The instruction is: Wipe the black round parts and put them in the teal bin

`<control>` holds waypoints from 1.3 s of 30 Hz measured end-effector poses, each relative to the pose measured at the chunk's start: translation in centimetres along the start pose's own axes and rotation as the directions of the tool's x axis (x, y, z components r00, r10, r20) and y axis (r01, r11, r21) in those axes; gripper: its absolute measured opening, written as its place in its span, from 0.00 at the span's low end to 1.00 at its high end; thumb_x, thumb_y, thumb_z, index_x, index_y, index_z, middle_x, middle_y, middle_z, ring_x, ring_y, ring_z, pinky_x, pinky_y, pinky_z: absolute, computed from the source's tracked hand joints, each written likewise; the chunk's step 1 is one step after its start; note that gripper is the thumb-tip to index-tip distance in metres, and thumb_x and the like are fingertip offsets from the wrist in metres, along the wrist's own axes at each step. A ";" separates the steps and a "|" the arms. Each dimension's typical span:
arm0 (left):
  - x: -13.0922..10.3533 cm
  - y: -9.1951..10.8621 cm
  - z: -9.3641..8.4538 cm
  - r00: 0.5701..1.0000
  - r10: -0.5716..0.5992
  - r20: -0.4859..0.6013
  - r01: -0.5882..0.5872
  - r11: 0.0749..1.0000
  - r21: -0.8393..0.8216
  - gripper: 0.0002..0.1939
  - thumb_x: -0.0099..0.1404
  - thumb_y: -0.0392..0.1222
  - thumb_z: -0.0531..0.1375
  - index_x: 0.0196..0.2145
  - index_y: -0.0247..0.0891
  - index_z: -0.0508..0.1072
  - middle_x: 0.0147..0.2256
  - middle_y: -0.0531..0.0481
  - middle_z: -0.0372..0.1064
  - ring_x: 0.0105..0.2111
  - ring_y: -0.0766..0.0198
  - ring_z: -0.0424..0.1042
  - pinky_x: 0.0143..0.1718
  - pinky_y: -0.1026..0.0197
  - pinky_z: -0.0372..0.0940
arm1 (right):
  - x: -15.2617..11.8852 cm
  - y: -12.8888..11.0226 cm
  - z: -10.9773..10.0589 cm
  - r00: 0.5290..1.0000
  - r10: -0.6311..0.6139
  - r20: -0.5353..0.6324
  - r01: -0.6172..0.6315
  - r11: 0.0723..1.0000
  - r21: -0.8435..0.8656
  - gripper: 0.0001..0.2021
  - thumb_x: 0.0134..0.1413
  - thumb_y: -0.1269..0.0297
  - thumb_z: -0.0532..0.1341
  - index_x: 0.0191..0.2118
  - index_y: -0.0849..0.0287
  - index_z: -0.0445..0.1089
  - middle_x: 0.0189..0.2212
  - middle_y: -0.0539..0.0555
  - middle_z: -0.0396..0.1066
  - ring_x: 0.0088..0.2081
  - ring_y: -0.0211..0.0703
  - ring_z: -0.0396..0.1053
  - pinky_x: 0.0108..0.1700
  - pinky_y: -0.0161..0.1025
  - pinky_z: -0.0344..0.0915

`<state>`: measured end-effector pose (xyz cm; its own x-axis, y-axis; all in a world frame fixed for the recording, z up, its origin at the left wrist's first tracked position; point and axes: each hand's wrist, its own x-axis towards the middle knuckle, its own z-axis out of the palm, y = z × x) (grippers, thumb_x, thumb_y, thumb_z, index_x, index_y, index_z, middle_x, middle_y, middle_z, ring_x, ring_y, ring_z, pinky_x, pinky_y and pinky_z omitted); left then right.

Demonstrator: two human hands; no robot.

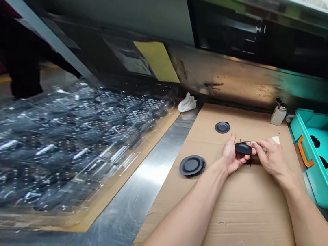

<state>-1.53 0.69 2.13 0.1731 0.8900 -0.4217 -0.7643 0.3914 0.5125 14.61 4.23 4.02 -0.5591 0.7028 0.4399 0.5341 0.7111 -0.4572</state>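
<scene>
My left hand point(232, 158) is closed around a black round disc-shaped part point(243, 148), holding it tilted above the cardboard sheet point(245, 217). At the disc's right edge, the fingers of my right hand point(271, 155) are pinched together on a small white-tipped piece point(253, 143), whose kind I cannot make out. Behind that hand a pale pointed scrap point(276, 139) pokes out; whether it is held is unclear. To the left of my hands lies a short stack of black discs point(191, 166). Farther back, another black disc point(222, 127) rests on the cardboard.
A teal bin point(320, 191) with an orange handle point(305, 151) holds several black discs at right. A small bottle point(278, 114) and a crumpled white cloth point(187, 103) stand at the back. Clear plastic trays point(64, 149) cover the left. A person in dark clothing point(24, 48) is beyond.
</scene>
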 end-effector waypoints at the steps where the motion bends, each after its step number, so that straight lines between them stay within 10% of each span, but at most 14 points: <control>1: -0.1 -0.1 0.2 1.000 -0.004 -0.015 0.004 1.000 0.022 0.39 0.71 0.65 0.35 0.33 0.29 0.72 0.23 0.39 0.70 0.14 0.69 0.63 0.10 0.70 0.51 | -0.1 0.1 0.2 1.000 0.001 0.014 -0.001 1.000 -0.003 0.13 0.67 0.61 0.55 0.42 0.57 0.77 0.33 0.54 0.73 0.36 0.43 0.69 0.41 0.37 0.61; 14: -0.4 -1.0 1.2 0.998 0.042 -0.047 -0.027 0.957 0.290 0.39 0.71 0.66 0.36 0.32 0.32 0.73 0.18 0.43 0.68 0.11 0.65 0.63 0.09 0.67 0.50 | 0.0 -0.1 0.0 0.996 0.027 0.086 -0.018 0.995 -0.101 0.12 0.65 0.61 0.57 0.40 0.57 0.78 0.32 0.53 0.73 0.34 0.41 0.67 0.39 0.37 0.59; 21: -0.6 -2.2 0.9 0.972 0.211 -0.103 -0.098 0.765 0.637 0.37 0.67 0.70 0.48 0.20 0.34 0.73 0.14 0.42 0.67 0.08 0.68 0.58 0.08 0.66 0.42 | 0.0 0.2 -0.1 0.966 -0.107 0.234 0.169 0.950 -0.264 0.14 0.63 0.66 0.55 0.30 0.59 0.75 0.30 0.54 0.68 0.35 0.44 0.63 0.40 0.40 0.57; 39: -1.1 -1.6 1.1 0.983 0.161 -0.090 -0.045 0.679 0.733 0.33 0.71 0.63 0.47 0.26 0.33 0.76 0.15 0.42 0.69 0.08 0.67 0.58 0.08 0.66 0.45 | 0.1 0.2 0.5 0.949 -0.165 0.270 0.237 0.935 -0.262 0.12 0.58 0.71 0.57 0.24 0.60 0.71 0.25 0.52 0.65 0.31 0.41 0.59 0.36 0.39 0.54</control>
<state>0.13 -0.70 2.62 -0.0090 0.9170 -0.3988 -0.0709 0.3972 0.9150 14.36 4.43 3.60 -0.7898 0.5440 0.2834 0.5334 0.8372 -0.1207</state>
